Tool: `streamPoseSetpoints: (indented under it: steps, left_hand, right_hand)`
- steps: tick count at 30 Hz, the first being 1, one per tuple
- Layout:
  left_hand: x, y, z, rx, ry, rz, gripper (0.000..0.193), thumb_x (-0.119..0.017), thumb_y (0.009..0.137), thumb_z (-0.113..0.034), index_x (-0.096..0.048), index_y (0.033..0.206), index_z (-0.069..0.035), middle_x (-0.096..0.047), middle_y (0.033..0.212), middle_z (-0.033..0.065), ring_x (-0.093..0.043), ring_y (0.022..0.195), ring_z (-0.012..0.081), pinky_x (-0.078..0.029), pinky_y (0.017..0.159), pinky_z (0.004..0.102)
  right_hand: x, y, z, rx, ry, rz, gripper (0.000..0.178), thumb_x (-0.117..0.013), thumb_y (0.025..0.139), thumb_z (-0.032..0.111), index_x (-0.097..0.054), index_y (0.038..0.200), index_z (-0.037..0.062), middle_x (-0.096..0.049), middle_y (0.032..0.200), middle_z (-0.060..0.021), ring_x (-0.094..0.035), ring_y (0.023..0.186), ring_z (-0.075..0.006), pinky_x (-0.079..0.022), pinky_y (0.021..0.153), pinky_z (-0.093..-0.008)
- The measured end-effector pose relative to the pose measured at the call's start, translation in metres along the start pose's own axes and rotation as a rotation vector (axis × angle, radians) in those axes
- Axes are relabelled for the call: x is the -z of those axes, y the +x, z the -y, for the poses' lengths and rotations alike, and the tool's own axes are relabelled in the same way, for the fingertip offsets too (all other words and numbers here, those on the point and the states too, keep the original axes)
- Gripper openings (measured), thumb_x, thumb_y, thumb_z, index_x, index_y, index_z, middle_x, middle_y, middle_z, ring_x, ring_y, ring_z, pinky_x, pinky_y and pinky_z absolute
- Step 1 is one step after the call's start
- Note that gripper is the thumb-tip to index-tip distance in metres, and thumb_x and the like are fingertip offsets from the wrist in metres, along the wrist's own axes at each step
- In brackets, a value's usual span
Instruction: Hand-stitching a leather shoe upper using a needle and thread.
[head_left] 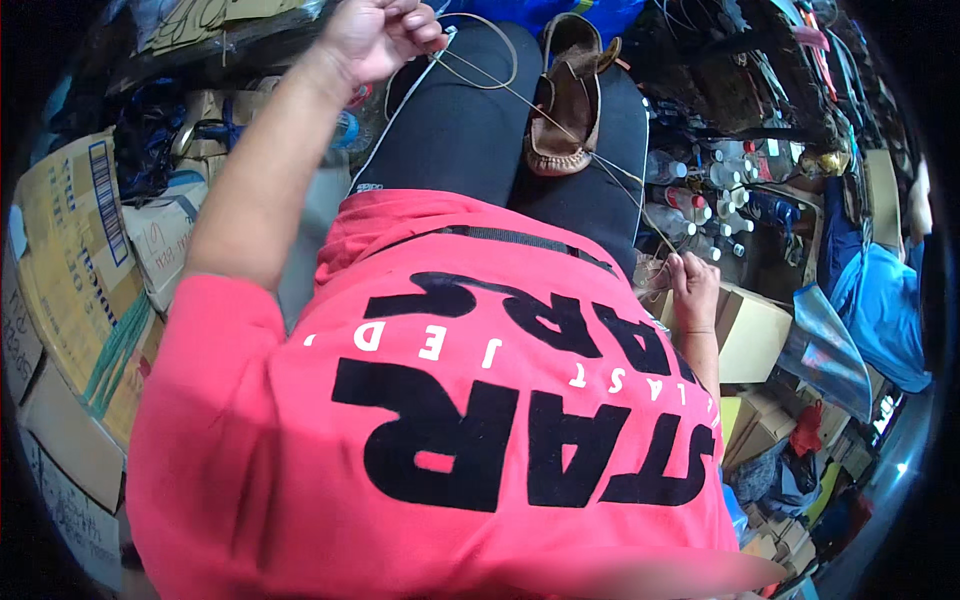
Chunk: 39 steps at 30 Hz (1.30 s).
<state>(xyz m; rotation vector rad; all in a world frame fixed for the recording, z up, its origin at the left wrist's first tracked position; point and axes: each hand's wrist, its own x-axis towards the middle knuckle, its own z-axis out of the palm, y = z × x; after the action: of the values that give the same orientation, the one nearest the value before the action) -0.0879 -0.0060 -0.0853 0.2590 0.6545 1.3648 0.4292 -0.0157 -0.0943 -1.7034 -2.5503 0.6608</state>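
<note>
A brown moccasin (566, 115) rests across my dark-trousered thighs, its gathered seam toward my body and its opening facing up. Thin pale thread (497, 82) is drawn taut on both sides of the shoe, with a loose loop near my left knee. Up at the far left, my left hand (385, 35) has its fingers curled and pinched on one length of the thread. My right hand (693, 285), low beside my right hip, pinches the other length between thumb and fingers. Whether a needle is on either end is too small to tell.
Several plastic bottles (720, 195) stand crowded beside my right leg, with an open cardboard box (750, 335) nearer. A blue cloth (880, 315) hangs at the far right. Cardboard boxes (75, 240) are stacked on my left, and cluttered shelving (740, 70) rises ahead on the right.
</note>
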Motion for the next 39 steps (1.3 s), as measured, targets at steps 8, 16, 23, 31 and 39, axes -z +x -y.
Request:
streamPoseSetpoints:
  steps: [8,16,23,31,39]
  left_hand:
    - [-0.023,-0.007,-0.011,-0.56,1.528,-0.101,0.036,-0.042,0.098,-0.032,-0.057,0.075,-0.01,-0.059,0.066,0.0033,-0.056,0.057,0.0153,-0.048,0.058,0.0311]
    - [-0.091,0.046,0.104,-0.444,1.732,0.534,0.025,-0.073,0.073,-0.029,-0.065,0.083,-0.007,-0.058,0.094,0.01,-0.058,0.093,0.0261,-0.046,0.08,0.0351]
    - [-0.087,0.061,0.115,-0.373,1.68,0.549,0.03,-0.077,0.067,-0.03,-0.058,0.068,-0.008,-0.052,0.084,0.009,-0.055,0.081,0.0254,-0.044,0.069,0.036]
    - [-0.085,0.066,0.107,-0.088,1.517,0.637,0.023,-0.075,0.072,-0.028,-0.065,0.075,-0.007,-0.057,0.082,0.0076,-0.057,0.082,0.0209,-0.044,0.074,0.0334]
    - [-0.085,0.077,0.099,0.093,1.389,0.766,0.014,-0.07,0.077,-0.014,-0.07,0.087,-0.004,-0.063,0.091,0.0062,-0.058,0.09,0.0179,-0.045,0.083,0.0311]
  right_hand:
    - [0.042,0.027,0.0,-0.221,0.656,-0.418,0.043,-0.054,0.094,0.031,-0.05,0.131,0.0089,-0.051,0.123,-0.0057,-0.055,0.101,-0.0171,-0.042,0.088,-0.0304]
    - [0.045,0.113,0.154,0.415,0.039,0.278,0.024,-0.062,0.087,0.022,-0.059,0.081,-0.0011,-0.05,0.07,-0.0122,-0.051,0.067,-0.0206,-0.04,0.061,-0.0346]
    - [0.035,0.1,0.146,0.46,0.216,0.268,0.02,-0.059,0.085,0.015,-0.053,0.076,-0.0022,-0.049,0.066,-0.0161,-0.047,0.06,-0.0284,-0.039,0.057,-0.0381]
    - [0.059,0.06,0.137,0.225,0.518,0.144,0.011,-0.063,0.086,0.008,-0.06,0.08,0.0003,-0.051,0.07,-0.0024,-0.049,0.064,-0.0102,-0.039,0.056,-0.0273]
    - [0.032,0.088,0.14,0.297,0.337,0.079,0.023,-0.06,0.081,0.002,-0.069,0.101,0.0084,-0.057,0.079,-0.0082,-0.06,0.073,-0.0197,-0.047,0.066,-0.0298]
